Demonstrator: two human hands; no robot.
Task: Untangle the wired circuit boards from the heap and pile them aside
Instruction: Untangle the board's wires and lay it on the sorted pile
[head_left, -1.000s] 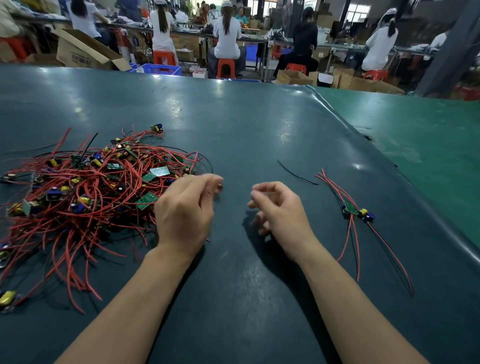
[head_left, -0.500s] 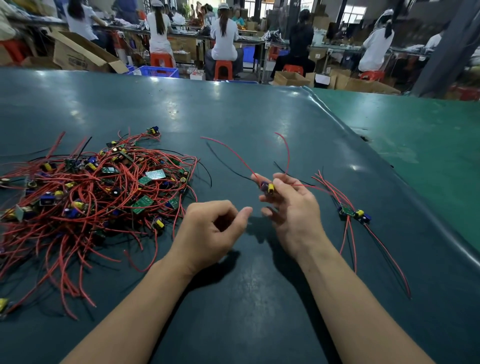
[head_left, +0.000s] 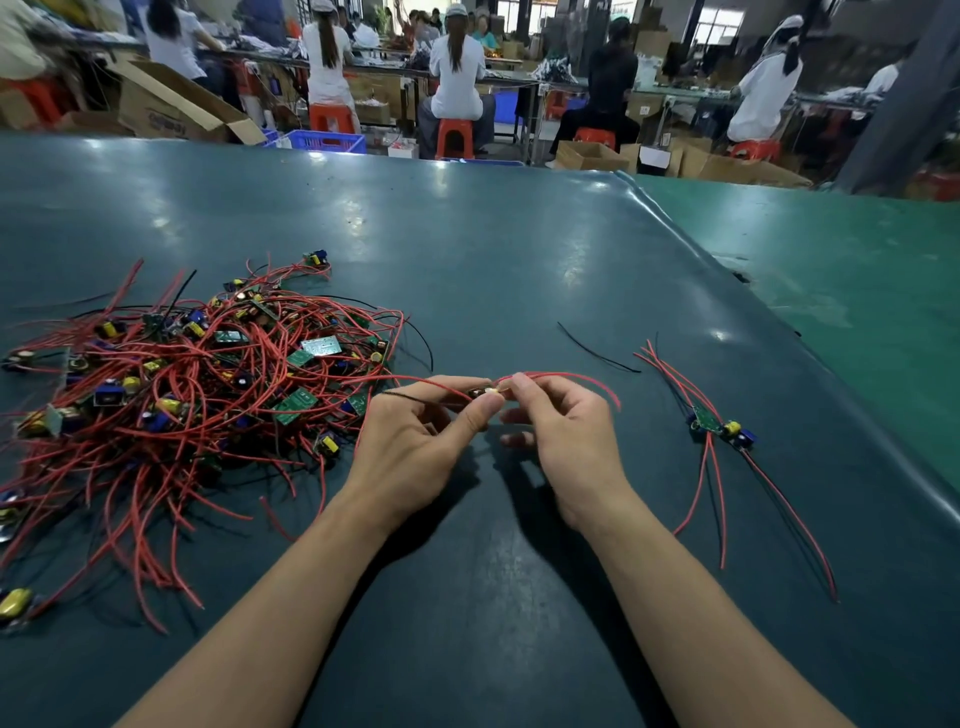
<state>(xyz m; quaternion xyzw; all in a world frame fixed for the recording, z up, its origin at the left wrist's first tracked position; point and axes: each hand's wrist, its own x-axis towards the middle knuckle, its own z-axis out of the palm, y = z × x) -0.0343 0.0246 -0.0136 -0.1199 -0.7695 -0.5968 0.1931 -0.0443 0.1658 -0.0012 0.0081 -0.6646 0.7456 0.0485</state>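
Both hands meet over the table (head_left: 519, 249); the left hand (head_left: 415, 441) and the right hand (head_left: 563, 431) pinch one small board (head_left: 485, 393) between thumb and fingertips, lifted just clear of the surface; its red wires (head_left: 576, 378) trail out to either side of the grip; left of the grip, close by, lies the heap (head_left: 197, 384), a red tangle; well to the right rests the pile (head_left: 719, 426), a wired board lying flat.
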